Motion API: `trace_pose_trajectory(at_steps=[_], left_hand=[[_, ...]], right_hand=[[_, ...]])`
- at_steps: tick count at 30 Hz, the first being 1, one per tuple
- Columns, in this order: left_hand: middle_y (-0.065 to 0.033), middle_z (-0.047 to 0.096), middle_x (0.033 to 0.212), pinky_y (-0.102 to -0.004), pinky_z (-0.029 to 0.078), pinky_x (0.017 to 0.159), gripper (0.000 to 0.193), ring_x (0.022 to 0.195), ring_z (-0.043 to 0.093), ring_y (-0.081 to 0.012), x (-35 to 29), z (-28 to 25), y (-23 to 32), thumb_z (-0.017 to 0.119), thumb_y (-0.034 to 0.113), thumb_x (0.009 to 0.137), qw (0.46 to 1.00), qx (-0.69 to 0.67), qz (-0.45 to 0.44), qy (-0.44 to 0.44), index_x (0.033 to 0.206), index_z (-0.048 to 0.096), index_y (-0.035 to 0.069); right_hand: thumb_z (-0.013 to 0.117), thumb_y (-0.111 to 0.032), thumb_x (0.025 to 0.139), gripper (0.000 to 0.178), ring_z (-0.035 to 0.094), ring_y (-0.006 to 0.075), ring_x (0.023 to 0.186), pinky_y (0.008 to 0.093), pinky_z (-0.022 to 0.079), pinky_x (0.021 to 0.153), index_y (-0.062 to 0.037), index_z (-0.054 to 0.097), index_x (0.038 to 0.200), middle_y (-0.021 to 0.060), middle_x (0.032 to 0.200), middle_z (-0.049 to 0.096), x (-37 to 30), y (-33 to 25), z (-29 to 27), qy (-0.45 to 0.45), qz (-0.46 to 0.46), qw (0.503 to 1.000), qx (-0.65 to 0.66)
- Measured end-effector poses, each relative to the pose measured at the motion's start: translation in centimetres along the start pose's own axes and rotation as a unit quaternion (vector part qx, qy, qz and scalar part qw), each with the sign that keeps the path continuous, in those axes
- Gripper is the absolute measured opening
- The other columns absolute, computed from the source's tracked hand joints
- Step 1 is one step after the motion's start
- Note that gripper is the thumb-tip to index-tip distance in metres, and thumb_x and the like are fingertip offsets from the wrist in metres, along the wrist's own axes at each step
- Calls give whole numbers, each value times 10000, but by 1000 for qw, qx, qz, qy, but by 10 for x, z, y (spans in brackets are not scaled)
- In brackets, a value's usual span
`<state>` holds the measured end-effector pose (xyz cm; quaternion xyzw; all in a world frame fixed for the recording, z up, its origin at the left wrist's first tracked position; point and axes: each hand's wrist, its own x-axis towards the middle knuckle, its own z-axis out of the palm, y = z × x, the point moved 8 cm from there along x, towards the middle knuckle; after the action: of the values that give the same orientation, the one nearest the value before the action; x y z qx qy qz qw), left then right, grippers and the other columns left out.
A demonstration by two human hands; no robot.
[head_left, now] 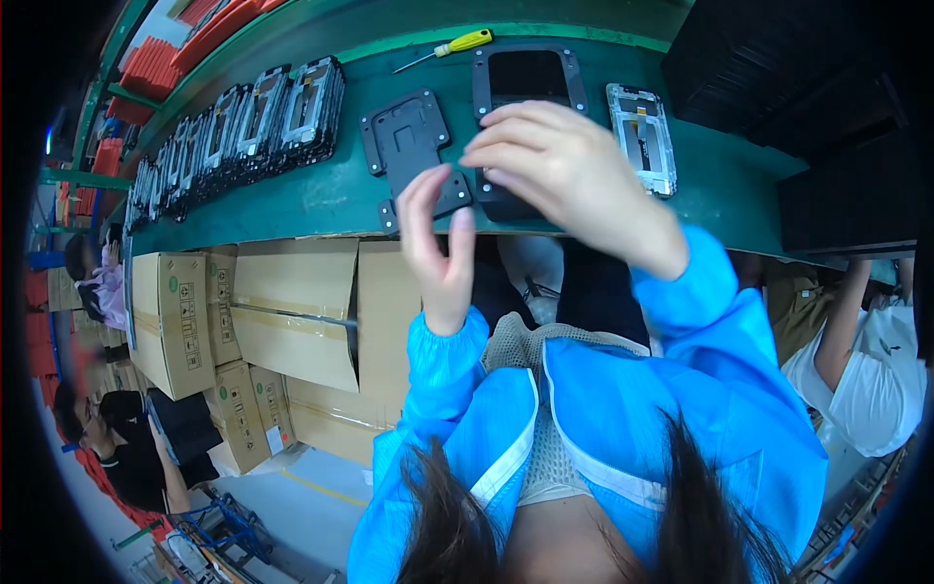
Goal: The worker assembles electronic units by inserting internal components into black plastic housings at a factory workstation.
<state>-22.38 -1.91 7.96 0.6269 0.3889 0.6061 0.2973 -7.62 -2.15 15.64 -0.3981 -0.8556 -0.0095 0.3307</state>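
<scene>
My right hand (559,161) reaches over a black block-shaped fixture (576,83) that holds a dark glossy panel (525,74). Its fingers are stretched out and cover the fixture's near part. Close by, my left hand (436,243) is raised at the bench edge, thumb and fingers apart with nothing visible between them. Just beyond its fingertips lies a second black fixture (407,136) with a recessed, phone-shaped bed. On the right of the right hand, a silver-and-black phone frame (642,141) rests on the green bench.
Stacks of similar phone frames (258,112) line the bench's left side. A yellow-handled screwdriver (465,42) lies at the back. Black boxes (846,204) stand at the right. Cardboard boxes (292,282) sit below the bench. Other people are at left and right.
</scene>
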Motion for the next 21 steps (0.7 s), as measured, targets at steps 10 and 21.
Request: trace_pose_trajectory(at_steps=[10,21], left_hand=[[-158,446,1172,-350,418,856,268,975,484,-234,16,55,-9,457,2,918,997,62,21,30,1179,519,-6],[-152,441,1165,-330,402,868,341,1012,465,-221,15,54,-5,328,-23,884,994,69,59,63,1171,511,-14]], right_hand=[[508,-245,981,225,495,297,1233,431,409,1038,-78,652,1026,125,1127,604,3,60,46,-84,-132,985,74],[522,-114,955,90,451,309,1221,409,437,990,-63,596,968,120,1096,556,8,57,29,-43,-122,983,128]])
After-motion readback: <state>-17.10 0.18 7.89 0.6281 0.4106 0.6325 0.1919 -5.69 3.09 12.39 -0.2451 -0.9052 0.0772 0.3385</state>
